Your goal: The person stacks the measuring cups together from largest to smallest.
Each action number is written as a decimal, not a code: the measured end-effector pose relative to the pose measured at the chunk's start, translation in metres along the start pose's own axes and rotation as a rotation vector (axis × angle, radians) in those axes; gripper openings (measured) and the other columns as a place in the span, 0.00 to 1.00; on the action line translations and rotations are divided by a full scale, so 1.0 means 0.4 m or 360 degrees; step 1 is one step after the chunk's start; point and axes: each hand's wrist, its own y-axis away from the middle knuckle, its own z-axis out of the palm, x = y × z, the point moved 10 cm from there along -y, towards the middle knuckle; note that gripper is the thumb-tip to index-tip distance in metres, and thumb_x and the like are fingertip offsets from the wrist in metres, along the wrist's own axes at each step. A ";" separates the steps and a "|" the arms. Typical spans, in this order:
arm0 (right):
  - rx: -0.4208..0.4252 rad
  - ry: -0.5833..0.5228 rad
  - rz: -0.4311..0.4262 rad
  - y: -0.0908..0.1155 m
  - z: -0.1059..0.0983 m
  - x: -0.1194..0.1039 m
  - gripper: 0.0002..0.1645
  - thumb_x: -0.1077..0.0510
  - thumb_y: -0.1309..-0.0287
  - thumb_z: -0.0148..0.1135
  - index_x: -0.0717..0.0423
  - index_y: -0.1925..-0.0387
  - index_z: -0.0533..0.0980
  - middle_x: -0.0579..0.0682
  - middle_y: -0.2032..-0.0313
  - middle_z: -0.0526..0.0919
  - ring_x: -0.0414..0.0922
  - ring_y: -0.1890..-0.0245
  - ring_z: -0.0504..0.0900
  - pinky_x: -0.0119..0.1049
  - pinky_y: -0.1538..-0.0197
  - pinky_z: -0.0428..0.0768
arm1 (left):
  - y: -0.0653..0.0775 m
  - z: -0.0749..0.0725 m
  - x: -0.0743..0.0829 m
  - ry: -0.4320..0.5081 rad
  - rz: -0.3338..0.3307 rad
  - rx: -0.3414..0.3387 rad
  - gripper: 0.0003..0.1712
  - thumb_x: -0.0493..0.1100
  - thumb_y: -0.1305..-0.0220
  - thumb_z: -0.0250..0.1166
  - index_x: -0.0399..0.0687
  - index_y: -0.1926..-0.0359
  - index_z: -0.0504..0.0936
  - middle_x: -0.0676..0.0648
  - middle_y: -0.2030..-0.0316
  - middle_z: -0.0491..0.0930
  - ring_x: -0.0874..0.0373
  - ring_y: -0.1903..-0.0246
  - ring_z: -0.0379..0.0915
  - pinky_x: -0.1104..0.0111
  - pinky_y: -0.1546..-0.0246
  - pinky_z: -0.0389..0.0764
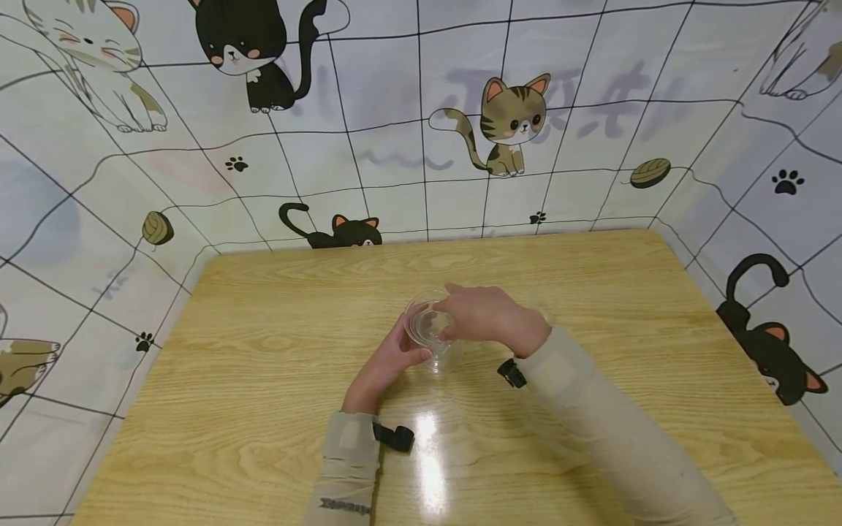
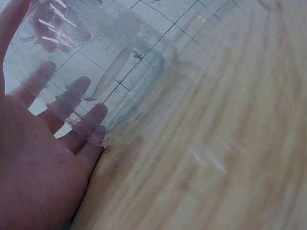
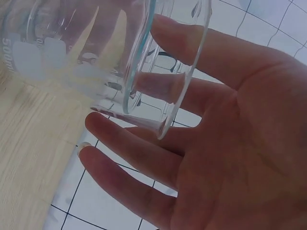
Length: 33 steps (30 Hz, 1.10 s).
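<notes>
A clear glass beaker [image 3: 43,52], printed with white "500ml" marks, stands on the wooden table near its middle. Round its side my left hand [image 1: 397,351] grips it; in the left wrist view the fingers show through and beside the glass. A second, smaller clear glass vessel [image 3: 165,122] sits nested in the beaker, its flared rim standing out past the beaker's rim. Near that rim my right hand [image 1: 483,313] holds the inner vessel between thumb and fingers, with the lower fingers spread outside the glass. Printed marks also show on the beaker [image 2: 134,60] in the left wrist view.
The wooden table [image 1: 263,380] meets cloth walls [image 1: 395,161] printed with cats and grid lines at the back and sides. Black wrist straps [image 1: 395,437] sit on both sleeves. Bright glare lies on the wood in front of the beaker.
</notes>
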 end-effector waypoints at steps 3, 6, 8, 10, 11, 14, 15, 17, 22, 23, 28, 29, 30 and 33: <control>0.0000 -0.0023 -0.0015 -0.001 0.001 0.003 0.33 0.41 0.47 0.58 0.45 0.40 0.66 0.58 0.34 0.51 0.52 0.49 0.72 0.45 0.60 0.75 | 0.001 -0.001 0.001 -0.0005 0.0014 0.0010 0.45 0.45 0.47 0.66 0.58 0.33 0.50 0.48 0.35 0.53 0.51 0.35 0.45 0.57 0.39 0.51; -0.0006 -0.0036 -0.0038 0.001 0.003 0.005 0.33 0.41 0.46 0.56 0.45 0.39 0.65 0.58 0.34 0.49 0.53 0.48 0.71 0.46 0.60 0.75 | 0.001 0.000 0.002 -0.0007 0.0021 0.0009 0.45 0.45 0.47 0.66 0.57 0.33 0.49 0.46 0.36 0.54 0.50 0.36 0.46 0.56 0.39 0.51; -0.0013 -0.0033 -0.0060 0.003 0.006 0.005 0.33 0.41 0.44 0.54 0.45 0.38 0.64 0.58 0.34 0.48 0.54 0.47 0.70 0.47 0.59 0.75 | 0.001 0.001 0.001 -0.0007 0.0016 0.0005 0.45 0.44 0.47 0.65 0.57 0.33 0.49 0.45 0.36 0.54 0.49 0.35 0.46 0.57 0.39 0.51; -0.0013 -0.0042 -0.0092 0.006 0.008 0.005 0.32 0.41 0.42 0.51 0.45 0.38 0.63 0.58 0.33 0.47 0.53 0.46 0.69 0.48 0.56 0.74 | 0.000 0.001 0.000 -0.0001 0.0011 0.0001 0.45 0.43 0.46 0.65 0.56 0.33 0.49 0.44 0.35 0.53 0.49 0.35 0.45 0.57 0.39 0.51; -0.0014 -0.0052 -0.0110 0.007 0.009 0.004 0.32 0.41 0.41 0.50 0.46 0.38 0.63 0.59 0.33 0.46 0.53 0.45 0.69 0.48 0.55 0.73 | 0.000 0.001 0.000 0.0002 0.0011 -0.0002 0.45 0.43 0.46 0.65 0.56 0.32 0.48 0.44 0.35 0.53 0.49 0.35 0.45 0.57 0.39 0.51; -0.0016 -0.0091 -0.0154 0.010 0.011 0.005 0.31 0.41 0.39 0.47 0.47 0.37 0.61 0.59 0.33 0.44 0.52 0.43 0.67 0.49 0.51 0.71 | -0.001 0.001 -0.004 0.0018 0.0002 -0.0005 0.45 0.42 0.45 0.64 0.56 0.32 0.48 0.46 0.35 0.52 0.49 0.35 0.45 0.57 0.39 0.52; -0.0016 -0.0105 -0.0167 0.011 0.011 0.006 0.31 0.41 0.39 0.46 0.47 0.37 0.61 0.60 0.33 0.44 0.53 0.43 0.66 0.49 0.50 0.70 | -0.002 0.001 -0.005 0.0024 -0.0001 -0.0006 0.45 0.42 0.45 0.64 0.56 0.32 0.47 0.47 0.35 0.52 0.50 0.35 0.45 0.58 0.40 0.52; -0.0018 -0.0127 -0.0180 0.011 0.013 0.008 0.31 0.41 0.39 0.45 0.47 0.36 0.60 0.60 0.33 0.43 0.53 0.42 0.65 0.49 0.48 0.68 | -0.002 0.000 -0.007 0.0031 -0.0007 -0.0008 0.45 0.42 0.45 0.64 0.58 0.32 0.48 0.48 0.35 0.52 0.50 0.35 0.45 0.58 0.40 0.53; -0.0008 -0.0141 -0.0205 0.008 0.011 0.011 0.33 0.40 0.41 0.48 0.48 0.37 0.61 0.60 0.33 0.45 0.54 0.42 0.65 0.50 0.47 0.67 | -0.001 0.000 -0.006 0.0033 -0.0010 -0.0009 0.44 0.43 0.45 0.64 0.60 0.33 0.49 0.51 0.35 0.53 0.52 0.35 0.46 0.59 0.40 0.54; -0.0005 -0.0145 -0.0209 0.007 0.010 0.010 0.33 0.40 0.41 0.49 0.48 0.37 0.62 0.60 0.33 0.45 0.54 0.42 0.65 0.49 0.47 0.67 | -0.001 0.000 -0.006 0.0031 -0.0009 -0.0005 0.45 0.43 0.46 0.65 0.59 0.33 0.49 0.51 0.35 0.53 0.51 0.35 0.46 0.59 0.40 0.55; 0.0015 -0.0170 -0.0225 0.008 0.007 0.009 0.33 0.40 0.42 0.50 0.49 0.38 0.63 0.61 0.34 0.45 0.53 0.43 0.66 0.49 0.48 0.69 | 0.000 0.001 -0.004 0.0029 -0.0017 0.0006 0.46 0.42 0.46 0.65 0.58 0.32 0.48 0.52 0.35 0.53 0.51 0.35 0.45 0.59 0.40 0.54; 0.0018 -0.0177 -0.0223 0.007 0.007 0.010 0.33 0.40 0.42 0.50 0.48 0.38 0.63 0.60 0.34 0.45 0.52 0.43 0.67 0.48 0.48 0.69 | 0.000 0.000 -0.004 0.0028 -0.0018 0.0010 0.46 0.42 0.46 0.65 0.58 0.32 0.48 0.53 0.35 0.53 0.51 0.35 0.45 0.59 0.40 0.54; 0.0025 -0.0177 -0.0226 0.007 0.007 0.010 0.33 0.40 0.42 0.50 0.48 0.38 0.63 0.60 0.34 0.45 0.52 0.44 0.68 0.48 0.49 0.70 | 0.000 0.000 -0.004 0.0029 -0.0020 0.0012 0.46 0.42 0.46 0.65 0.58 0.32 0.48 0.53 0.35 0.53 0.52 0.35 0.45 0.59 0.39 0.53; 0.0035 -0.0181 -0.0232 0.006 0.009 0.011 0.33 0.39 0.42 0.50 0.48 0.38 0.63 0.61 0.34 0.44 0.52 0.45 0.69 0.48 0.50 0.70 | 0.001 -0.001 -0.002 0.0021 -0.0018 0.0019 0.46 0.43 0.46 0.65 0.57 0.32 0.47 0.53 0.35 0.53 0.52 0.35 0.44 0.59 0.39 0.52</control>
